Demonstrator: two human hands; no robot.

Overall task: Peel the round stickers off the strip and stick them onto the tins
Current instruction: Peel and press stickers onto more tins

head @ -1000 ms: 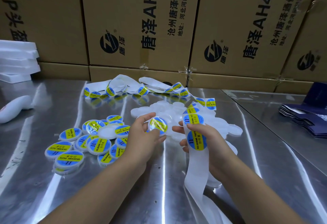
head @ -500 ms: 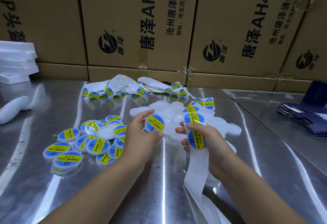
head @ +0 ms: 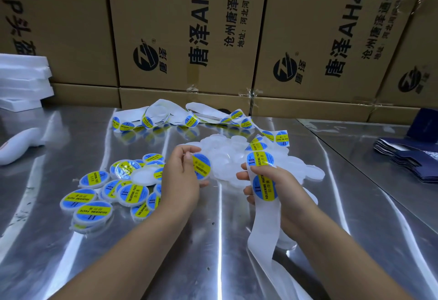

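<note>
- A heap of labelled tins (head: 94,209) lies at the left of the table (head: 213,247): done, I'd judge.
- Bare tins (head: 227,155), piled mid-table, are left to do.
- Right hand (head: 282,186) grips the sticker strip (head: 263,226).
- Left hand (head: 182,181) holds one labelled tin (head: 201,166).

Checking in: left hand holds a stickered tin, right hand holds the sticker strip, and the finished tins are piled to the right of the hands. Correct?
Not quite. The head view shows the finished tins piled to the left of the hands, not the right. The rest stands: the left hand holds a stickered tin and the right hand holds the sticker strip.
</note>
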